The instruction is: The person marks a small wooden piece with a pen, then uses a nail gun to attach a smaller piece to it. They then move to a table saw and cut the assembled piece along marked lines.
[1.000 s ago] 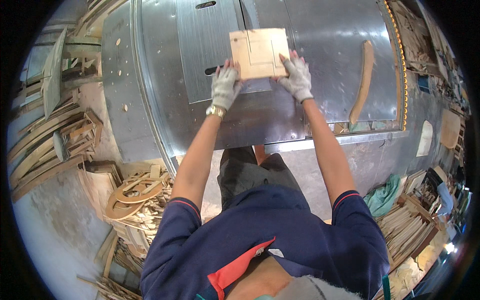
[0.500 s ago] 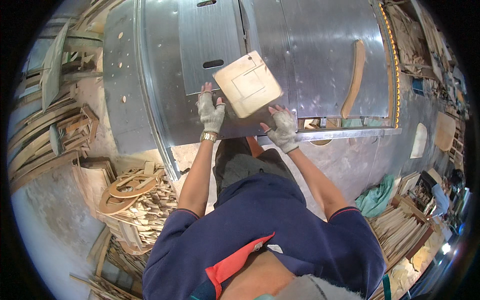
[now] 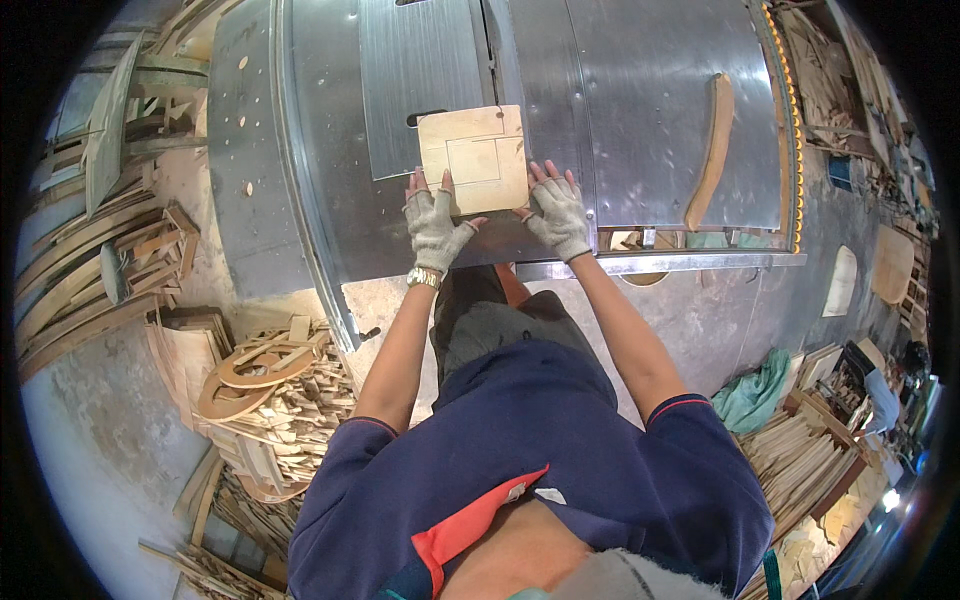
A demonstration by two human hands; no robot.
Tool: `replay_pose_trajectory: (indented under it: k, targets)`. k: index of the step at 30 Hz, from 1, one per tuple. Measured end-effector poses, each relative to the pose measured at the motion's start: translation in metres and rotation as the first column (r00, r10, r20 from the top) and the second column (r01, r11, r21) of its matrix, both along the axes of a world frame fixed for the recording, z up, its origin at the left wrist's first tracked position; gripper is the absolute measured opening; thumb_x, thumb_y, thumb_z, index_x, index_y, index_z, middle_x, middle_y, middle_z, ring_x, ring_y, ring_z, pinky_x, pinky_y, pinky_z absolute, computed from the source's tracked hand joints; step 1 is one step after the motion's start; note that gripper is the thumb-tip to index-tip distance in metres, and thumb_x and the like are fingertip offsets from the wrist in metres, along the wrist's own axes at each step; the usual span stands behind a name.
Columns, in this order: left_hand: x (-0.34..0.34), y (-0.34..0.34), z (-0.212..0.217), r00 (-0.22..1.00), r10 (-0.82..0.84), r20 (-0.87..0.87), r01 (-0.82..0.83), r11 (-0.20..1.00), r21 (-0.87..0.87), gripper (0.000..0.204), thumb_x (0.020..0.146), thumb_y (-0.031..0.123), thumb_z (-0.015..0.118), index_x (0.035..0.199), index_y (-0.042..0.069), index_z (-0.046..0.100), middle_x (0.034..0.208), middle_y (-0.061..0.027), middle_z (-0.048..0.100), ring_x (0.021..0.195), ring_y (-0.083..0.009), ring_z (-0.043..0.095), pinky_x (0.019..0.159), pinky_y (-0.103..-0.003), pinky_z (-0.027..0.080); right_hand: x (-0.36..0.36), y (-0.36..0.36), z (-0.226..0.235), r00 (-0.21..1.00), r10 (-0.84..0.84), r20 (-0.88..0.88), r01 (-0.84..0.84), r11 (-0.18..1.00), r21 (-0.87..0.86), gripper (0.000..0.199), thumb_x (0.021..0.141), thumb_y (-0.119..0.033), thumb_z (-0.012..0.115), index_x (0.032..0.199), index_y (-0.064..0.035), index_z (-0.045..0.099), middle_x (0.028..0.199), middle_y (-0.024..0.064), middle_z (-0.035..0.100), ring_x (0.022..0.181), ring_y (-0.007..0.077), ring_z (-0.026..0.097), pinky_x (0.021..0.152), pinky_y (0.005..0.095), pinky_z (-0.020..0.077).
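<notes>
A pale wooden board (image 3: 474, 150) with rounded corners lies on the grey metal table (image 3: 650, 130). Dark lines marking a rectangle run across its face, and a small dark hole or knot sits near its far right corner. At the board's near left corner is my left hand (image 3: 434, 228), in a light fingerless glove, fingers spread and fingertips touching the board's edge. My right hand (image 3: 556, 218), gloved likewise, lies with stretched fingers beside the near right edge, its thumb at the near corner. Neither hand wraps round the board.
A narrow slot (image 3: 490, 60) runs through the tabletop beyond the board. To the right lies a curved wooden piece (image 3: 712, 150). A metal rail (image 3: 660, 261) borders the table's near right side. Wood offcuts (image 3: 310, 400) are heaped on the floor at left, with ring-shaped pieces (image 3: 265, 360) on top.
The board has turned from a slanted position to nearly square with the slot and shifted slightly left. My left hand has come onto its near left corner; my right hand has moved left against its edge.
</notes>
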State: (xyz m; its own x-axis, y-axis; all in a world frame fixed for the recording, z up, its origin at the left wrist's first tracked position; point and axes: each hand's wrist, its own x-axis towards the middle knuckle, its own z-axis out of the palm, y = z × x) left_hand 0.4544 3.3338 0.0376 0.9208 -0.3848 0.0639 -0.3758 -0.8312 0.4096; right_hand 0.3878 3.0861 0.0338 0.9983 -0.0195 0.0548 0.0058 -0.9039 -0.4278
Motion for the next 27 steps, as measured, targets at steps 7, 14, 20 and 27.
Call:
replay_pose_trajectory:
  k: [7,14,20,27]
  targets:
    - [0.056,-0.020,-0.018,0.994,0.025,0.107,-0.022,0.999,-0.030,0.115,0.057,0.069,0.086,0.152,0.016,0.048,0.158,-0.0335,0.030,0.150,-0.0476,0.025,0.123,-0.056,0.021,0.049,-0.011,-0.009,1.000,0.003,0.013,-0.003,1.000,-0.017,0.064,0.086,-0.044,0.072,0.138,-0.0086,0.060,0.154,0.0043,0.051,0.148,0.0238,0.039,0.124,0.0470,0.0231]
    - [0.088,-0.032,-0.012,0.994,0.056,0.097,-0.064,0.994,0.088,0.116,0.056,0.072,0.086,0.150,0.014,0.051,0.159,-0.0327,0.030,0.152,-0.0454,0.022,0.124,-0.055,0.016,0.082,-0.018,-0.014,0.994,0.005,0.111,-0.002,1.000,-0.025,0.060,0.082,-0.035,0.077,0.134,-0.0102,0.062,0.152,0.0033,0.053,0.146,0.0228,0.042,0.123,0.0456,0.0254]
    - [0.095,-0.025,-0.017,0.993,0.008,0.114,-0.010,1.000,0.014,0.114,0.056,0.074,0.084,0.147,0.012,0.054,0.157,-0.0339,0.033,0.151,-0.0446,0.025,0.125,-0.055,0.014,0.084,-0.022,-0.010,0.996,0.039,0.074,-0.040,0.999,0.009,0.058,0.088,-0.044,0.070,0.136,-0.0123,0.061,0.152,0.0004,0.053,0.147,0.0205,0.041,0.124,0.0461,0.0230]
    - [0.115,-0.027,-0.022,0.996,0.008,0.089,-0.015,0.996,0.083,0.114,0.058,0.075,0.083,0.149,0.013,0.051,0.158,-0.0324,0.032,0.152,-0.0424,0.025,0.125,-0.054,0.013,0.100,-0.022,-0.011,0.997,0.015,0.073,-0.013,1.000,-0.022,0.054,0.089,-0.043,0.069,0.134,-0.0129,0.063,0.151,0.0003,0.053,0.147,0.0200,0.040,0.125,0.0462,0.0211]
